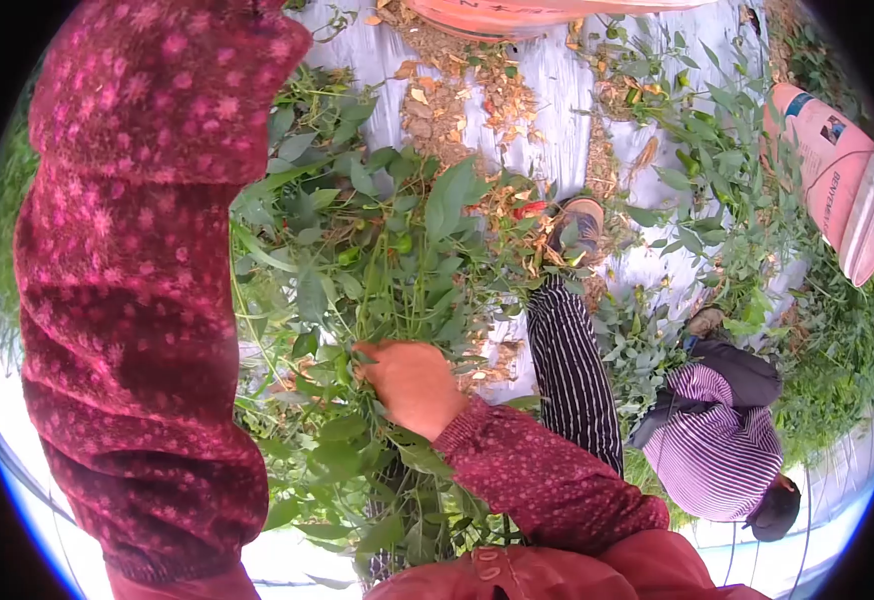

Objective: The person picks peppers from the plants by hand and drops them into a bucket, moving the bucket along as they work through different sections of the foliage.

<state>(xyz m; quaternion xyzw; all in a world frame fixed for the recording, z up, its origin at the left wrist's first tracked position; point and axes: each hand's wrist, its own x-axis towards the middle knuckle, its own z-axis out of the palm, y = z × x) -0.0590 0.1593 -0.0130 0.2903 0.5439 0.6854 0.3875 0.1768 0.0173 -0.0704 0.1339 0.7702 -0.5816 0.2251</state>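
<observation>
My right hand [412,385] is among the leaves of a pepper plant [397,260]. Its back faces me, and the curled fingers close round the stems, with their tips partly hidden by foliage. Green peppers [349,256] hang among the leaves just beyond this hand. My left arm, in a dark red flowered sleeve [137,300], stretches up the left side of the view. The left hand itself lies outside the picture, past the top edge.
An orange-red tub [497,18] stands at the top edge. At right is a pink printed sack [837,185]. Another person [717,440] bends over plants at lower right. My striped trouser leg [572,370] and shoe [582,225] rest on the plastic-covered ground [562,110].
</observation>
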